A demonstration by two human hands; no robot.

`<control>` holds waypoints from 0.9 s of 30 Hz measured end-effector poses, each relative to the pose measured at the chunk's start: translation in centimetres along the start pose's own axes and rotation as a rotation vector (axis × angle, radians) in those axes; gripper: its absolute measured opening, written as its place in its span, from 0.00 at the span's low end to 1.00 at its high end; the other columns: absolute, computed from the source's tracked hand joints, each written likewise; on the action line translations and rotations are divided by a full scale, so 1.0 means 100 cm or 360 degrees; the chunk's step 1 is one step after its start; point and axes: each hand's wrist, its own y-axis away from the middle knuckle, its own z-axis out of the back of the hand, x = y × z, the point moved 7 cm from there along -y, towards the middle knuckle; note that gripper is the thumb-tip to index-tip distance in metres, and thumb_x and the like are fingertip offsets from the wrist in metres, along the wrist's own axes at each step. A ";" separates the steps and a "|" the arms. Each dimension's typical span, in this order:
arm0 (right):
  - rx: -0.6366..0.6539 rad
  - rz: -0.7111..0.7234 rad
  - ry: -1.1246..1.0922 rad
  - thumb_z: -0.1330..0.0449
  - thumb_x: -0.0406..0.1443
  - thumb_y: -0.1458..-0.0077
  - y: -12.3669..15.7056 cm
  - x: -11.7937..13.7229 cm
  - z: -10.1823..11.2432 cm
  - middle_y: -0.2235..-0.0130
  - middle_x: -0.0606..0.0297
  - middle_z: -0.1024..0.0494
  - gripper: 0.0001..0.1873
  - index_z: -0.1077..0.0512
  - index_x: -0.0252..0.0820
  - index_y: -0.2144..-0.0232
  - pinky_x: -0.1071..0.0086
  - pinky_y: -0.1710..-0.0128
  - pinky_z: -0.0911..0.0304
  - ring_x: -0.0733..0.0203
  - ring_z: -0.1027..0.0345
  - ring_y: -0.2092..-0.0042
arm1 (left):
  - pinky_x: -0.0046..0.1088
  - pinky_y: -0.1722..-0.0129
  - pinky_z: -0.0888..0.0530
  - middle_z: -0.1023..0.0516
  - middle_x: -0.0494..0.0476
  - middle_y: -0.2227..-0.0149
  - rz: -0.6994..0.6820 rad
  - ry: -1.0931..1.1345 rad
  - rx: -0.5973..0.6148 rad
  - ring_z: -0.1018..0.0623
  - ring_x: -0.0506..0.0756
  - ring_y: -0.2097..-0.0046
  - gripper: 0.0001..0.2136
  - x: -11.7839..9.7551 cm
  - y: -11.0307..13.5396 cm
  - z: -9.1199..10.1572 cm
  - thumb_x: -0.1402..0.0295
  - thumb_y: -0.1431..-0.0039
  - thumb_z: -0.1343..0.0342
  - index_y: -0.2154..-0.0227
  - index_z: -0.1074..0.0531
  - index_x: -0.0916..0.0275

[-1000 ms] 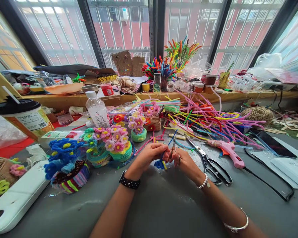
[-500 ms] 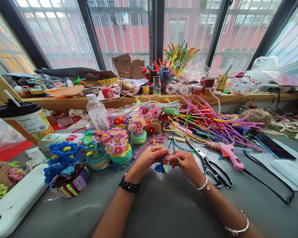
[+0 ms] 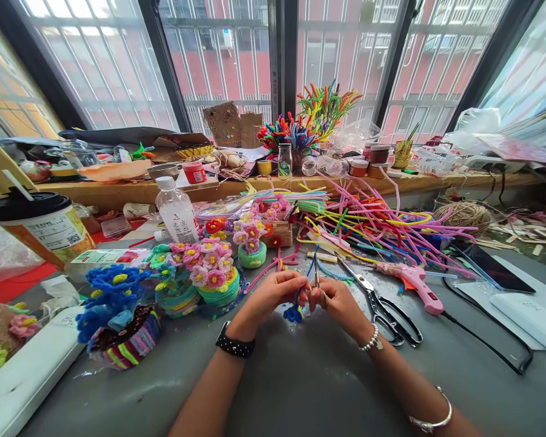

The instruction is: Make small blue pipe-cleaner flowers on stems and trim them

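My left hand (image 3: 275,296) is closed, its fingertips pinching a blue pipe cleaner (image 3: 310,267) whose free end sticks up between the hands. Below the fingertips hangs a small blue pipe-cleaner flower (image 3: 293,314) with a bit of yellow beside it. My right hand (image 3: 339,303) is closed round a small pair of scissors (image 3: 317,276), slim metal blades pointing up and away from me. Both hands meet fingertip to fingertip just above the grey table (image 3: 295,376). Fingers hide the spot where blades and pipe cleaner come together.
Large scissors (image 3: 373,300) and a pink glue gun (image 3: 414,282) lie to the right. Finished flower pots, one with blue flowers (image 3: 118,279), stand left, near a lidded cup (image 3: 39,224) and a bottle (image 3: 175,209). Loose pipe cleaners (image 3: 382,212) are heaped behind.
The blue flower has turned, so its petals show more and its yellow part less. Both hands stay nearly in place, still pinching. The whole view has shifted slightly.
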 end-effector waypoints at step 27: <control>0.0076 -0.0089 0.0084 0.70 0.60 0.55 0.001 0.002 -0.002 0.77 0.63 0.31 0.40 0.31 0.38 0.80 0.73 0.74 0.46 0.65 0.41 0.75 | 0.19 0.75 0.37 0.31 0.50 0.80 0.0014 0.0013 -0.0012 0.32 0.44 0.78 0.09 -0.001 0.000 -0.001 0.64 0.53 0.46 0.78 0.32 0.67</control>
